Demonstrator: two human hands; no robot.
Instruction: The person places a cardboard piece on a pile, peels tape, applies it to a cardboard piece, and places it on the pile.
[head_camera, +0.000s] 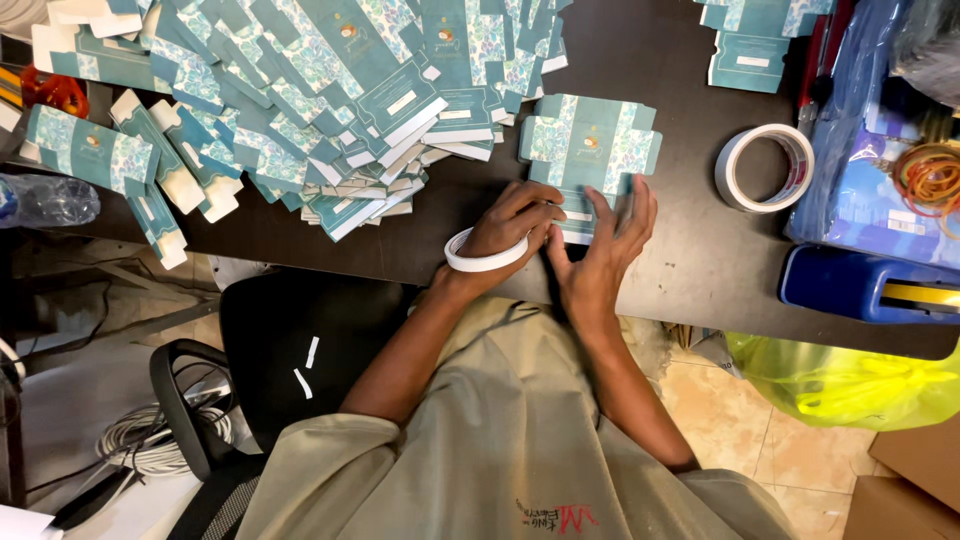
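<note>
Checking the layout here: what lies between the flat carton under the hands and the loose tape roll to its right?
Head view: only bare dark table lies between the flat carton and the tape roll.

Even indoor light, soft shadows, slight edge distortion, perhaps mild blur throughout.

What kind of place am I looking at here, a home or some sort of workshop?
Probably a small packing or box-assembly workbench. A big heap of flat teal cartons covers the dark table, a tape roll lies nearby, and the left hand, wearing a smaller tape roll, works with the right hand on one flat carton.
</note>
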